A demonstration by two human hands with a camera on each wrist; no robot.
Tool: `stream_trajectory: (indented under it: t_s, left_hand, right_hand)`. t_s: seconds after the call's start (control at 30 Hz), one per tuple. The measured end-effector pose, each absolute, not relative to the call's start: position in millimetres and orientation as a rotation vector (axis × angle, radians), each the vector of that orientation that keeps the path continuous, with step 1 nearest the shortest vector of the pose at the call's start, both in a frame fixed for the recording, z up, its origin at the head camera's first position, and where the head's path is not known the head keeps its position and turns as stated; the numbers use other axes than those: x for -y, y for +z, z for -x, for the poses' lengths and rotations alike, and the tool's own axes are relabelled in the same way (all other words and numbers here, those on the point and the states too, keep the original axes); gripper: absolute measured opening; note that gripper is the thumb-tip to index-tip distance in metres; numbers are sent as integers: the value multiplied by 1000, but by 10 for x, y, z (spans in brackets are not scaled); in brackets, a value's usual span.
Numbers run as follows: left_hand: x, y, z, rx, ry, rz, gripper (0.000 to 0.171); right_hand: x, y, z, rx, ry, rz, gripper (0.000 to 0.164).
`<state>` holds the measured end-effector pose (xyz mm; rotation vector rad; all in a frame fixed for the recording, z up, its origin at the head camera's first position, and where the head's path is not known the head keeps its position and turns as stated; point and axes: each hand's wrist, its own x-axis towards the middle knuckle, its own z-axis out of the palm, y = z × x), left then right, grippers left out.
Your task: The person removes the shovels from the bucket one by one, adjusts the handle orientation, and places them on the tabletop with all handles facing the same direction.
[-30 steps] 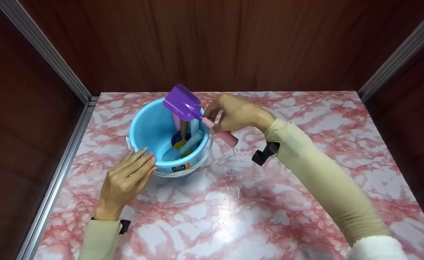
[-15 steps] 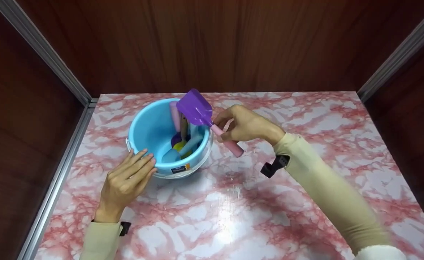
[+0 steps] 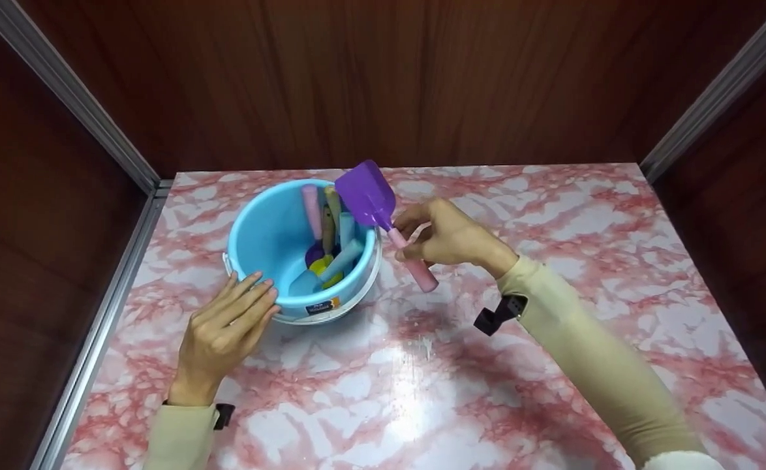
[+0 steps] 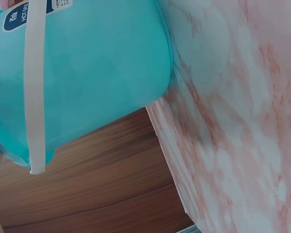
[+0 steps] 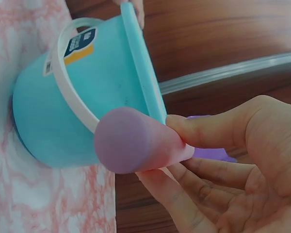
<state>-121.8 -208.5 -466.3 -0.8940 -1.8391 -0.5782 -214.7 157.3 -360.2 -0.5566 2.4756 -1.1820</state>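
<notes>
My right hand (image 3: 451, 236) pinches the pink handle of a toy shovel (image 3: 367, 192) between thumb and fingers. Its purple blade tilts up and left over the right rim of a light blue bucket (image 3: 251, 225). In the right wrist view the round handle end (image 5: 123, 141) faces the camera, and the blade is mostly behind the fingers. My left hand (image 3: 221, 333) rests on the bucket's near-left rim with fairly straight fingers; its thumb is hidden. Inside the bucket lie a pink handle (image 3: 312, 212), a light blue toy shovel (image 3: 334, 264), and purple and yellow pieces partly covering one another.
The bucket's white handle (image 3: 331, 316) hangs down its near side. Everything stands on a table with a red and white marbled top (image 3: 520, 365). Dark wood panels (image 3: 383, 78) rise behind and at both sides, with metal strips (image 3: 102, 307) at the corners.
My right hand has drawn the shovel to the right and a little nearer, uncovering more handles in the bucket. The shovel has turned more upright in view. My left hand stays on the rim.
</notes>
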Motion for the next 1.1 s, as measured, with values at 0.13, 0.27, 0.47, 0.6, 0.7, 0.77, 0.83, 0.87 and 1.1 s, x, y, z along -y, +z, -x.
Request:
stream_trajectory:
  t_s: [0.13, 0.27, 0.47, 0.6, 0.7, 0.77, 0.83, 0.87, 1.1]
  left_hand:
    - [2080, -4659, 1219, 1823, -588, 895, 25]
    - [2072, -4649, 1226, 1809, -600, 900, 24]
    - [2074, -4651, 1222, 1810, -593, 898, 25]
    - [2087, -4650, 1223, 1815, -589, 897, 25]
    - [2084, -4650, 1225, 1815, -590, 897, 24]
    - [2080, -4653, 1227, 1813, -593, 898, 24]
    - [2074, -4655, 1227, 1810, -594, 900, 24]
    - [2072, -4655, 1226, 1809, -595, 900, 25]
    - [2071, -4649, 1226, 1798, -602, 897, 24]
  right_hand:
    - [-1581, -3668, 2124, -2456, -1261, 493, 37]
    - [-1606, -3739, 2116, -2433, -1314, 447, 38]
    - [-1616, -3821, 2109, -2427, -1363, 392, 42]
    - [-1605, -3876, 2106, -2439, -1397, 365, 42]
    - [-1608, -3928, 2100, -2447, -1422, 338, 40]
    - [-1615, -3964, 2097, -2444, -1442, 319, 40]
    - [-1627, -3996, 2091, -2437, -1459, 305, 39]
    - [-1633, -4010, 2088, -2435, -1463, 303, 39]
    - [-1655, -4099, 2087, -2443, -1488, 287, 38]
